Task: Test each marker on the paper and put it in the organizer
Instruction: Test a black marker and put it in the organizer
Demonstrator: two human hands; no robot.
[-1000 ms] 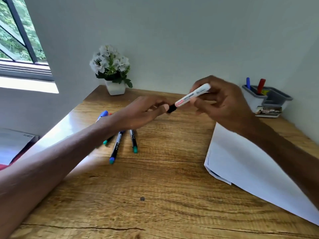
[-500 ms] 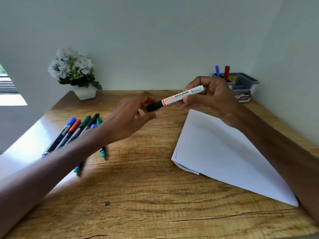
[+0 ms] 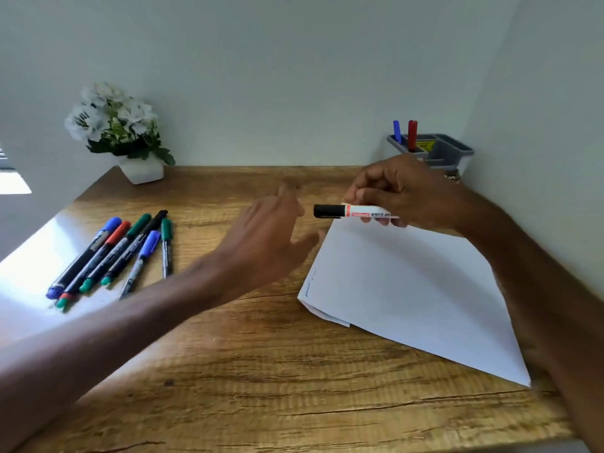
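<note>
The wooden surface (image 3: 261,371) carries a white paper (image 3: 408,289) lying askew along its right edge. Above the middle, the left hand (image 3: 268,243) hovers blurred, fingers loosely spread and holding nothing. The right hand (image 3: 408,194), over the paper's far corner, has its fingers curled round a white marker (image 3: 346,211). The marker lies level, its black cap on and pointing at the left hand, just apart from it. A potted plant (image 3: 140,170) sits in the far left corner. Six loose markers (image 3: 114,253) lie side by side near the left edge. The grey organizer (image 3: 447,152) stands in the far right corner with a blue marker (image 3: 397,130) and a red marker (image 3: 412,134) upright in it.
</note>
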